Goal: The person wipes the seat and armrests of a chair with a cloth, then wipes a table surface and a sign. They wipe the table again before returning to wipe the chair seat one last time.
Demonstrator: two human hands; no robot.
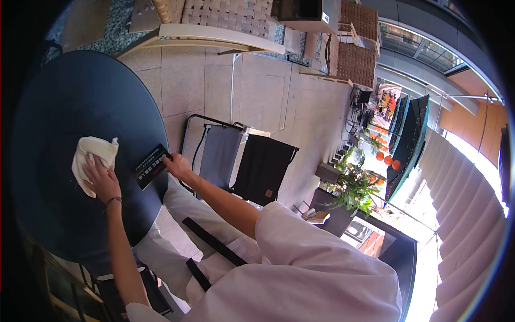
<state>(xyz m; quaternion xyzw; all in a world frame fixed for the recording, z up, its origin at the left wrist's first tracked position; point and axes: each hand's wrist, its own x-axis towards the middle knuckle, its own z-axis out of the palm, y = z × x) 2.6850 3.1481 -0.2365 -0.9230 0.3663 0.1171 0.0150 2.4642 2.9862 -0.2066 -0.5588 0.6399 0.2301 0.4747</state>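
My left hand (99, 180) presses palm-down on a cream cloth (95, 146) lying crumpled on a round dark table (80, 91). A thin dark band circles that wrist. My right hand (179, 166) grips the edge of a small black sign (151, 167) with white and red lettering. This sign is near the table's edge, to the right of the cloth. Fingers of the right hand under the sign are partly hidden.
A black folding chair (263, 166) stands beside the table. Woven-seat chairs (225, 13) line the tiled floor (257, 86). Farther off are a potted plant (354, 180), orange lanterns (396, 164) and a dark umbrella (410, 147).
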